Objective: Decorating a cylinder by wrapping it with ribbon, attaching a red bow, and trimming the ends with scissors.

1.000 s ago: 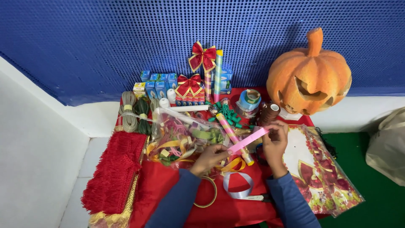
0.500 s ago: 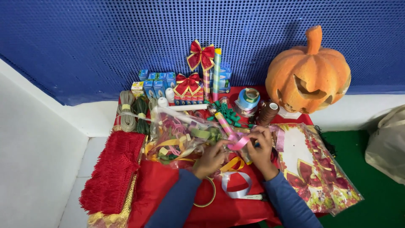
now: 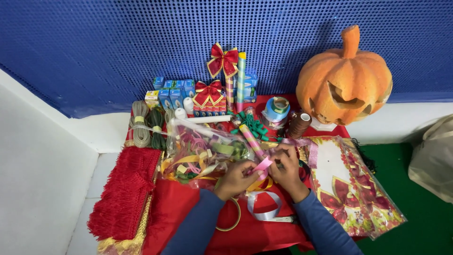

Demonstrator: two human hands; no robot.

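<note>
A red cloth covers the low table, and a big orange pumpkin lantern stands at the far right corner against the blue dotted wall. On the left edge lies a thick red fringe trim, and on the right a flat clear packet of red bows. Between them, a clear bag of mixed ribbons lies just left of the hands.

The thing in work is a pink ribbon, and it is at the middle of the table, directly between the two hands, so no hand must travel to reach it. Its visible piece is short, and its long axis runs on a slant, from low near the left hand up toward the right hand. Both hands are equally near; each one touches one end.

The left hand comes in from below left, palm down, with fingers closed in a pinch on the lower end of the pink ribbon. The right hand comes from below right, fingers curled on the upper end, also gripping it. The forearms in blue sleeves form a V that meets at the ribbon. A white ribbon loop lies on the cloth just under the wrists, and a striped tube points toward the hands from behind.
</note>
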